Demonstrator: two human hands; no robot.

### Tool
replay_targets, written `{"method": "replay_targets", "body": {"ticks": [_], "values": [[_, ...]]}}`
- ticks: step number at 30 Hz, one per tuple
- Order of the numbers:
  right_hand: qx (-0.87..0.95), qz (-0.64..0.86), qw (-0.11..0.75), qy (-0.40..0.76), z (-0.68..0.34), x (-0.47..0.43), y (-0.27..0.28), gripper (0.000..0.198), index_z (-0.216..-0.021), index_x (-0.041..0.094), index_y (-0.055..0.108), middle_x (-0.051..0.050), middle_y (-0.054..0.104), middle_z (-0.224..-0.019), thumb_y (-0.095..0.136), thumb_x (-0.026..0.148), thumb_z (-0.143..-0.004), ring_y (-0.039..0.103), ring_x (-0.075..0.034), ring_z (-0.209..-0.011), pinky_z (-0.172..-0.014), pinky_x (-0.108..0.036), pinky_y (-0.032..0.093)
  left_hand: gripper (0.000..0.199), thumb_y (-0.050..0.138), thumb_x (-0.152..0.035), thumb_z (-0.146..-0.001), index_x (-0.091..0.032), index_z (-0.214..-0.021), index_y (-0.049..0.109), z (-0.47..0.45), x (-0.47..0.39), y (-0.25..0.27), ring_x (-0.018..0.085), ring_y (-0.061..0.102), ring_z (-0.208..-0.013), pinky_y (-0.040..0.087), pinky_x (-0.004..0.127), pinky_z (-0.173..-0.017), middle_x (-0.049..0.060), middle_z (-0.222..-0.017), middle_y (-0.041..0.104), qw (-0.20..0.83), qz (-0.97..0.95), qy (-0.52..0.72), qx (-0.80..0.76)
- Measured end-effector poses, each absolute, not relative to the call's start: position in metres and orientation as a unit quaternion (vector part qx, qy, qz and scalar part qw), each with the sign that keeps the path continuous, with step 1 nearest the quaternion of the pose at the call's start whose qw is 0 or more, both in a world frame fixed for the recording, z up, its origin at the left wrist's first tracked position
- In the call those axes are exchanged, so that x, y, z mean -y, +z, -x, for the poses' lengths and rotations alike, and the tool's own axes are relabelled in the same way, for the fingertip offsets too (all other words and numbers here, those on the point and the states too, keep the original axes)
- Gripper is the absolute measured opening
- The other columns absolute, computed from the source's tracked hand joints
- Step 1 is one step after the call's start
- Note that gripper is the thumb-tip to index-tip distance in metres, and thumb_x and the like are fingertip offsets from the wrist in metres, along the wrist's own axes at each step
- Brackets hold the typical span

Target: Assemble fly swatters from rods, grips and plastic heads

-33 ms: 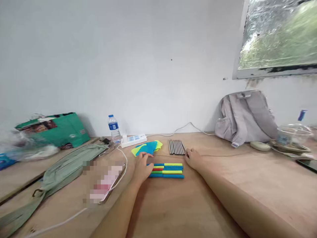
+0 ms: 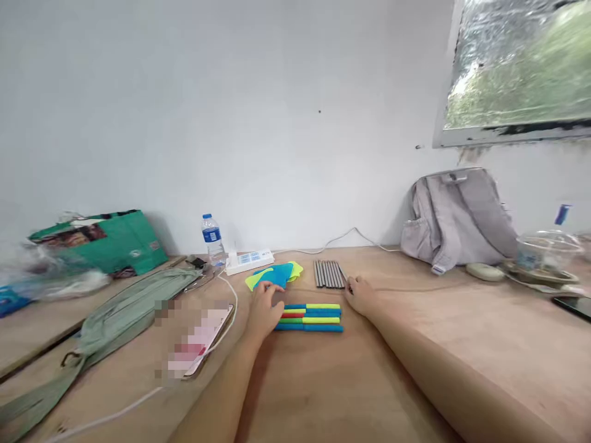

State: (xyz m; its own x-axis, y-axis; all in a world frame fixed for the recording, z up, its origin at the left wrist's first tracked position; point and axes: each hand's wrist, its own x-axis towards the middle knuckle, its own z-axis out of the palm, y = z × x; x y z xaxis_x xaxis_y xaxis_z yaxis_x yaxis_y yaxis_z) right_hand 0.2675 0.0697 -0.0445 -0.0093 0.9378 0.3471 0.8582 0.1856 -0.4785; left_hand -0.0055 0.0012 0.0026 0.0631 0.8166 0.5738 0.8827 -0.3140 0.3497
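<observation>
Several foam-looking tubes (image 2: 318,328) in blue, yellow, red and green lie in rows before me. At their left ends is my left hand (image 2: 265,311), its fingers apart and the thumb beside the tubes. The fingertips reach toward folded blue and yellow pieces (image 2: 277,275) that look like cloth. Farther back, several thin grey metal rods (image 2: 329,275) lie side by side. My right hand (image 2: 361,295) rests at their right edge, fingers curled on the near end of the outermost, slanted rod (image 2: 341,271).
A phone-like flat object (image 2: 212,332) with a white cable lies left, near a green strap bag (image 2: 129,307). A water bottle (image 2: 212,239) and power strip (image 2: 249,261) stand by the wall. At right are a grey backpack (image 2: 462,218), a plastic cup (image 2: 545,252) and a dark phone (image 2: 572,306).
My left hand has shifted slightly left, baring a little more of the coloured tubes' left ends. My right hand stays where it was.
</observation>
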Motion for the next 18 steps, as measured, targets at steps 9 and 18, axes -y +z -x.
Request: {"method": "replay_targets", "body": {"ticks": [9, 18], "values": [[0.645, 0.611, 0.423, 0.177, -0.276, -0.065, -0.039, 0.020, -0.057, 0.021, 0.036, 0.001, 0.046, -0.057, 0.052, 0.030, -0.066, 0.045, -0.015, -0.060, -0.055, -0.025, 0.028, 0.041, 0.030, -0.016, -0.078, -0.025, -0.078, 0.070, 0.034, -0.011, 0.008, 0.024, 0.041, -0.111, 0.029, 0.042, -0.096, 0.003, -0.118, 0.051, 0.078, 0.757, -0.286, 0.582], [0.519, 0.452, 0.615, 0.384, -0.315, -0.044, -0.018, 0.035, -0.062, 0.022, 0.033, 0.003, 0.050, -0.059, 0.046, 0.055, -0.066, 0.026, -0.006, -0.038, -0.040, -0.023, 0.022, 0.043, 0.027, -0.017, -0.080, -0.025, -0.089, 0.068, 0.034, -0.014, 0.003, 0.023, 0.033, -0.119, 0.024, 0.042, -0.100, 0.002, -0.127, 0.046, 0.040, 0.772, -0.266, 0.576]]}}
